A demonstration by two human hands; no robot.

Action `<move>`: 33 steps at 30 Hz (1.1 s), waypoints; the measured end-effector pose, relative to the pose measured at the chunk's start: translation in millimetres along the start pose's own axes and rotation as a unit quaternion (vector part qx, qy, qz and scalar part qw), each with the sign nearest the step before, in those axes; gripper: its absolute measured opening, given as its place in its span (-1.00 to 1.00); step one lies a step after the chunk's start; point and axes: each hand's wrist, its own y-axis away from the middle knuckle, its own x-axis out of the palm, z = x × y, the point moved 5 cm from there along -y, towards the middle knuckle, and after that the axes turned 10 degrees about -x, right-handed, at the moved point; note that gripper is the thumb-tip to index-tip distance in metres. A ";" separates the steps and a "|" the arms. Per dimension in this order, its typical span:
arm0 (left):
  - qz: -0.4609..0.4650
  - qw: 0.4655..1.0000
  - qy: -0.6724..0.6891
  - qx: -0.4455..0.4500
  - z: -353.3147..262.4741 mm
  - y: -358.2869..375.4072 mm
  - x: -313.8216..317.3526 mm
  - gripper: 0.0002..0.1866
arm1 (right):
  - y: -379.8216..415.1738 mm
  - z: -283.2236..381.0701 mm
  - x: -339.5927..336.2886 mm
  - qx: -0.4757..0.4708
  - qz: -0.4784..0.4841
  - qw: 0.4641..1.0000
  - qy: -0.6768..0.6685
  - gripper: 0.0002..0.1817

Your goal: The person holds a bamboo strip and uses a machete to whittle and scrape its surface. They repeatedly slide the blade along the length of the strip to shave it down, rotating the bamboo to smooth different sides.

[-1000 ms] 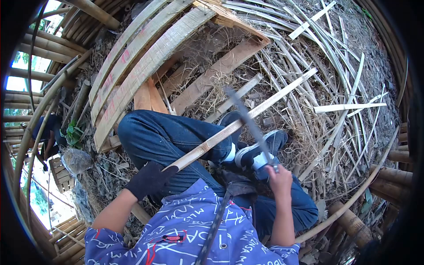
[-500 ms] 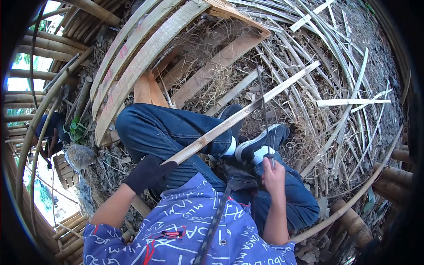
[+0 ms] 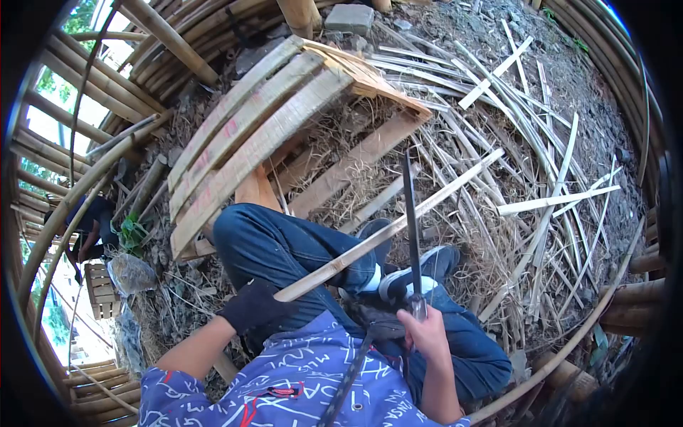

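Bamboo strip (image 3: 341, 260) slants over the seated person's jeans (image 3: 263, 238), near end in the left hand (image 3: 255, 307), far end out above the littered ground (image 3: 605, 107). Left hand wears a dark glove; grip closed round the strip's near end, finger detail lost in the dark fabric. Right hand (image 3: 427, 329), ungloved, grip wrapped on the handle of a long knife (image 3: 411, 213), blade pointing away from the body, tip past the strip. Blade crosses the strip in view; contact or gap, cannot tell. Which side is sharp, also cannot tell.

Risks, as judged: strip is held at one end only, so a knock from the blade could twist it or swing the far end. Blade glancing off the strip could reach the jeans or the shoe (image 3: 434, 267), since both legs are folded close under the work. A stroke drawn back toward the body could run at the gloved hand; fabric likely gives little cover against an edge. Loose hold on the handle could let the knife turn.

Around: slatted wooden crate (image 3: 284, 132) tilted just beyond the knee, pale cut strips (image 3: 555, 201) scattered on the right, stone block (image 3: 348, 18) past the crate, another person (image 3: 92, 228) well apart at far left.
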 end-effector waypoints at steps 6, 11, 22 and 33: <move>-0.039 0.999 -0.029 0.025 -1.5 4.4 -1.8 -0.32 | 7.3 -5.8 13.5 -0.095 -0.011 0.995 -0.015 -0.79; -0.054 0.993 -0.033 0.099 7.6 -2.3 5.3 -0.37 | 16.4 -17.8 28.3 -0.112 -0.067 0.981 -0.142 -0.86; -0.056 0.994 -0.038 0.087 7.4 -7.1 4.0 -0.42 | 30.2 -9.2 22.3 -0.171 -0.151 0.964 -0.134 -0.87; -0.072 0.994 -0.029 0.077 8.4 -5.4 4.0 -0.43 | 31.2 -38.7 13.6 -0.235 -0.178 0.938 -0.181 -0.90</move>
